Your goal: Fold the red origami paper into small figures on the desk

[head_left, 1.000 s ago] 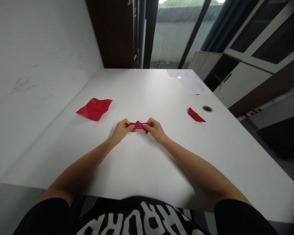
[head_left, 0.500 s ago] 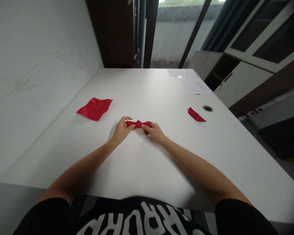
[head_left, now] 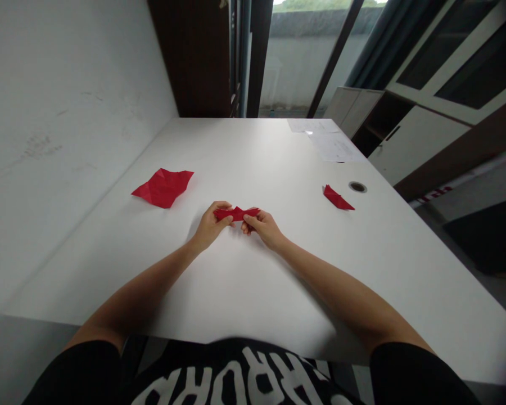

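A narrow folded piece of red paper is held just above the white table near its middle. My left hand pinches its left end and my right hand pinches its right end, thumbs on the near side. The two hands are close together, with only a short stretch of the paper showing between them.
A creased, opened red paper sheet lies to the left. A small folded red piece lies to the right, next to a round cable hole. White sheets of paper rest at the far right corner. A white wall runs along the left.
My hands have drawn slightly closer together on the red paper, and my right hand has shifted a little to the left. The other papers have not moved.
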`<state>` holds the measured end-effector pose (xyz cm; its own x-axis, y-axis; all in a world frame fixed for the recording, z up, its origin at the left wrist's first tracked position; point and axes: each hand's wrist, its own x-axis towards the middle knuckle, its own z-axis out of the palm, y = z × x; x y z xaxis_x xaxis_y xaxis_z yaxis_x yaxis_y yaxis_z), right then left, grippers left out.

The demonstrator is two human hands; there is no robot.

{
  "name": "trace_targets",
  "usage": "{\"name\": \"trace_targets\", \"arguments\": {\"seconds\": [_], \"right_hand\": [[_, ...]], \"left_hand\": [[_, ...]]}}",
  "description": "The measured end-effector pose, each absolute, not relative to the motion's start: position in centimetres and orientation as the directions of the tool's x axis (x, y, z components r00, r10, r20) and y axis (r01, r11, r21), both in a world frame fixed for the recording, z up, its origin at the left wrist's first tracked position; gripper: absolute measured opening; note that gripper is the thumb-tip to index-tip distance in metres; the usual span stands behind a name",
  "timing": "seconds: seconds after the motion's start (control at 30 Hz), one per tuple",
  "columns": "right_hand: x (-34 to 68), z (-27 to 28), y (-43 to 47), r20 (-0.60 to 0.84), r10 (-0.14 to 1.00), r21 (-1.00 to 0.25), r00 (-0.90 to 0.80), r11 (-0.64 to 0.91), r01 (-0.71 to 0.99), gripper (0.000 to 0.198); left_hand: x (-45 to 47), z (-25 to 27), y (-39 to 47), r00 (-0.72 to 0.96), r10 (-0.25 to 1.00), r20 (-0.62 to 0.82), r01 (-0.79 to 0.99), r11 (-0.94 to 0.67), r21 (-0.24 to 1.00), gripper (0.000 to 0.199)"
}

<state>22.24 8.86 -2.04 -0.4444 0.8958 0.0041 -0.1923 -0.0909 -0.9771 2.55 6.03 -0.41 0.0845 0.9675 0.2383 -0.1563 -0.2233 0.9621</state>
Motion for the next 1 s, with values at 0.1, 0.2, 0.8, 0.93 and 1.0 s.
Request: {"name": "trace_targets", "arguments": {"seconds": [0.1, 0.2, 0.8, 0.93, 1.0], "right_hand": [[22.3, -1.8, 8.8, 0.064, 0.903, -0.981, -0.424, -0.022, -0.194, 0.041], [22.5, -1.4, 8.6, 0.162, 0.915, -0.977, -0.369, 0.096, -0.191, 0.055], [23.2, -1.4, 8.4, 0.306, 0.906, -0.949, -0.292, 0.316, -0.013, 0.033], [23.2, -1.3, 8.5, 0.295, 0.917, -0.952, -0.269, 0.305, -0.008, 0.032], [23.2, -1.3, 8.5, 0.286, 0.925, -0.956, -0.251, 0.292, -0.014, 0.032]], "left_hand": [[2.5, -0.5, 6.1, 0.087, 0.975, 0.204, -0.187, -0.185, 0.965, 0.038], [2.2, -0.9, 6.3, 0.078, 0.982, 0.174, -0.208, -0.154, 0.966, 0.035], [2.0, -1.3, 6.5, 0.090, 0.986, 0.139, -0.281, -0.109, 0.954, 0.032], [2.0, -1.4, 6.6, 0.087, 0.983, 0.164, -0.244, -0.138, 0.960, 0.034], [2.0, -1.2, 6.5, 0.085, 0.981, 0.172, -0.226, -0.149, 0.963, 0.034]]}}
